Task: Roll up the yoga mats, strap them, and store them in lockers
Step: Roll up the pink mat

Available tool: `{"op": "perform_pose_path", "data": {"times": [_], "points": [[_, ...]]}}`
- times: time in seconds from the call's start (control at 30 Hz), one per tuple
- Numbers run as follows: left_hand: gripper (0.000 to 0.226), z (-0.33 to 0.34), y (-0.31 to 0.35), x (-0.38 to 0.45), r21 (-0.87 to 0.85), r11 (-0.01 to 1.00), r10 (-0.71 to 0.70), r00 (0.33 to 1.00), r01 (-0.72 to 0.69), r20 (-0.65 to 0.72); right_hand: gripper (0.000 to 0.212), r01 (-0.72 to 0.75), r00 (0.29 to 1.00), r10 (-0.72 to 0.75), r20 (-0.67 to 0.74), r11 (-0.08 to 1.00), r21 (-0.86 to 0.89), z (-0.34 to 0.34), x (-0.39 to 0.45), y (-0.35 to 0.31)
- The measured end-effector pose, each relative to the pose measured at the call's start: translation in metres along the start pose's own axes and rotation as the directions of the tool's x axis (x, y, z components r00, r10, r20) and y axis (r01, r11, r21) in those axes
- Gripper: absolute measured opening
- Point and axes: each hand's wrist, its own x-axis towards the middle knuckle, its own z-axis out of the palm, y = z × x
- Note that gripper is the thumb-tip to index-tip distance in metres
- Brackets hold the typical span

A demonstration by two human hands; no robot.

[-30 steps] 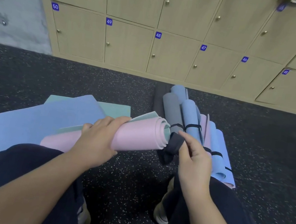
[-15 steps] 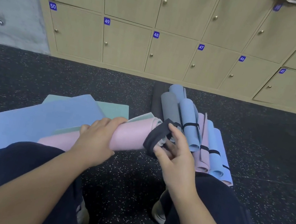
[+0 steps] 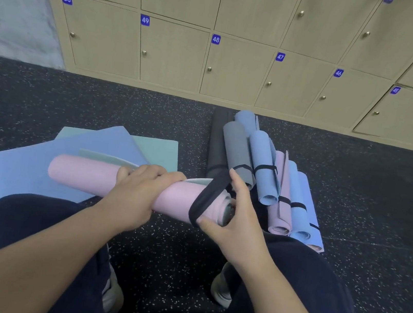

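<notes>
A rolled pink yoga mat (image 3: 83, 177) lies across my lap, held level above the floor. My left hand (image 3: 137, 191) grips its middle from above. A dark strap (image 3: 207, 197) loops around the roll's right end. My right hand (image 3: 239, 215) holds that strap, thumb under the loop and fingers up along the mat's end. Flat blue mat (image 3: 37, 156) and green mat (image 3: 157, 151) lie on the floor behind the roll.
A pile of rolled, strapped mats (image 3: 265, 171) in grey, blue and pink lies on the speckled dark floor to the right. Wooden lockers (image 3: 173, 53) numbered 50 down to 44 line the wall ahead, doors shut. My knees and shoes fill the bottom.
The strap went from hanging off the roll's end in my right hand to looped over the end and slid further on. My left hand kept its grip on the roll.
</notes>
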Motion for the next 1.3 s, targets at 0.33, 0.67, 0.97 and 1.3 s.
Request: {"op": "perform_pose_path", "data": {"times": [0.33,0.67,0.97,1.3], "points": [[0.094,-0.003,0.004,-0.005,-0.045,0.998,0.035,0.998,-0.037,-0.05,0.094,-0.016,1.0,0.016,0.01,1.0,0.024,0.003,-0.004,0.0],[0.094,-0.007,0.005,-0.001,0.001,1.0,-0.003,0.997,0.003,-0.08,0.091,-0.022,0.999,0.022,-0.03,1.0,-0.021,0.005,-0.003,0.003],[0.072,0.0,0.015,-0.001,-0.371,0.928,0.07,0.991,-0.021,0.117,0.071,-0.014,1.0,0.016,0.02,0.992,-0.124,0.008,-0.003,0.005],[0.031,0.011,0.023,0.014,-0.552,0.798,-0.219,0.97,0.241,0.106,0.061,0.12,0.992,-0.105,0.074,0.962,-0.244,0.018,0.004,0.004]]}}
